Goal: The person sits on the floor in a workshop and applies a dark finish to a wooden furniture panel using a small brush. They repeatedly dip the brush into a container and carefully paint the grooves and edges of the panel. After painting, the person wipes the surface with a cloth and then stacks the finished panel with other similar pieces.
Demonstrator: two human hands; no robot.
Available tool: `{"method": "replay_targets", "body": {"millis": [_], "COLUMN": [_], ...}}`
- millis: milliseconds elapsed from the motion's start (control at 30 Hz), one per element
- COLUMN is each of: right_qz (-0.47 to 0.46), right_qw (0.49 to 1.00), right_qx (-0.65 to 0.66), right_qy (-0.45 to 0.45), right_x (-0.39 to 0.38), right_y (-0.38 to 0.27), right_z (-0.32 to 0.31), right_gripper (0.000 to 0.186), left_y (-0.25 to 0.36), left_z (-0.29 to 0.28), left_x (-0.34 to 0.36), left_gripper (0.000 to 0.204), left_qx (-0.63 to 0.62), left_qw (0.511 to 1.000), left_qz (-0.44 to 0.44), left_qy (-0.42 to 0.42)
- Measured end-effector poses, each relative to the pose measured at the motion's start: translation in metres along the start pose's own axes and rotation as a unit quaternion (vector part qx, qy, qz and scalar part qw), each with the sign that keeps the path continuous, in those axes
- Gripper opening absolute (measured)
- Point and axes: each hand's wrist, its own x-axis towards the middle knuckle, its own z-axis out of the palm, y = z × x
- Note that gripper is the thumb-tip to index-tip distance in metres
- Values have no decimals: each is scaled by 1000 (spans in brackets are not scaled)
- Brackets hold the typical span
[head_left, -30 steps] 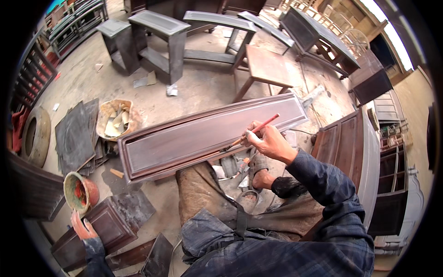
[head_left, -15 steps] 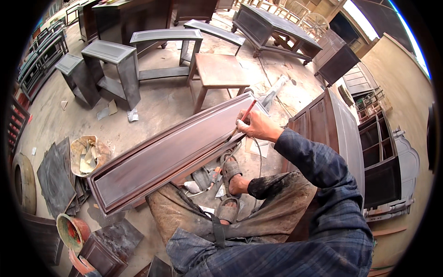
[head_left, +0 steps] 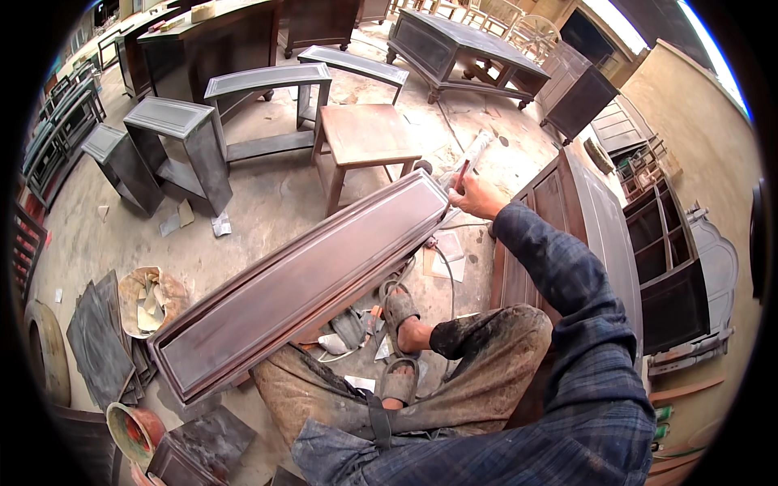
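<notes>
My right hand (head_left: 480, 198) is closed on a slim paintbrush (head_left: 463, 173) with a red handle. Its lower end is by the far right end of a long dark-brown wooden panel (head_left: 300, 271) with a raised moulded border. The fingers partly hide the brush, and I cannot tell if its tip touches the wood. The panel lies at a slant in front of my legs, its near left end close to a bucket (head_left: 136, 304) with pale scraps in it. My left hand does not show.
A wooden stool (head_left: 369, 134) stands beyond the panel. Dark frames (head_left: 174, 117) and a low table (head_left: 466, 57) stand farther back. A large cabinet (head_left: 567, 227) is close on the right. Thin dark sheets (head_left: 101, 340) and a reddish pot (head_left: 135, 429) lie at left. Cords run on the floor.
My right hand and the brush have moved right along the panel's edge to its far right end. The view has shifted slightly.
</notes>
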Motion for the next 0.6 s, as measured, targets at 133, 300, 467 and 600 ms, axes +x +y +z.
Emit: {"method": "replay_targets", "body": {"millis": [133,300,467,600], "right_qz": [18,24,32,-28], "right_qw": [999,999,998,996], "right_qx": [33,15,-21,-46], "right_qy": [9,33,46,70], "right_x": [3,4,0,12], "right_y": [16,31,43,16], "right_z": [-2,0,-6,-1], "right_gripper": [30,28,26,28], "left_y": [-4,-8,-15,-92], "left_z": [-1,3,16,49], "left_x": [-1,-3,-15,-54], "left_gripper": [33,34,38,43], "left_qx": [16,23,5,20], "left_qw": [1000,1000,1000,998], "left_qz": [-5,3,-9,-46], "left_qy": [-15,3,-6,-46]}}
